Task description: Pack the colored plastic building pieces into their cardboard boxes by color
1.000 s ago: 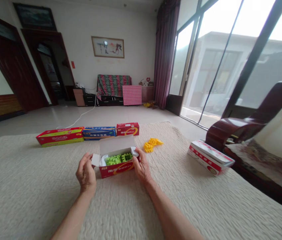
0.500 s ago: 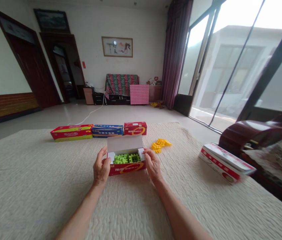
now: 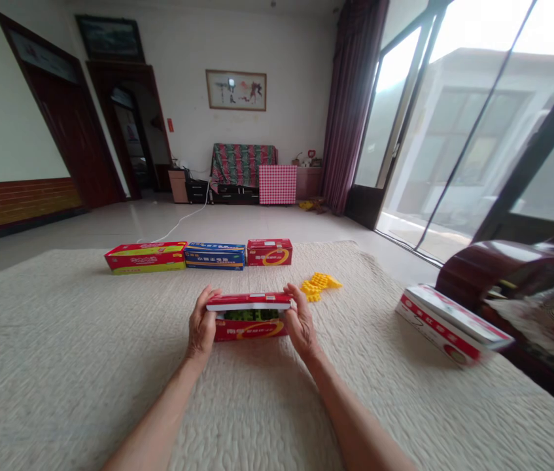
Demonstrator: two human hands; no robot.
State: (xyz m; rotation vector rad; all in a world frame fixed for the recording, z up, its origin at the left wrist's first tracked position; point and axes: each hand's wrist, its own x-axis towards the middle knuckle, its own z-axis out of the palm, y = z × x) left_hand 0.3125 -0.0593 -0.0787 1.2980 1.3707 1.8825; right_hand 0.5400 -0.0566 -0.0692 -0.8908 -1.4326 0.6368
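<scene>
Left hand (image 3: 203, 327) and right hand (image 3: 301, 327) half-curled, I hold the open red box (image 3: 251, 330) endwise; best lower its lid (image 3: 249, 299) evenly.

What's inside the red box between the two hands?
In the red box, green pieces show through the gap below its partly open lid. The lid and the box itself cover the rest, so what's deeper inside can't be seen.
</scene>
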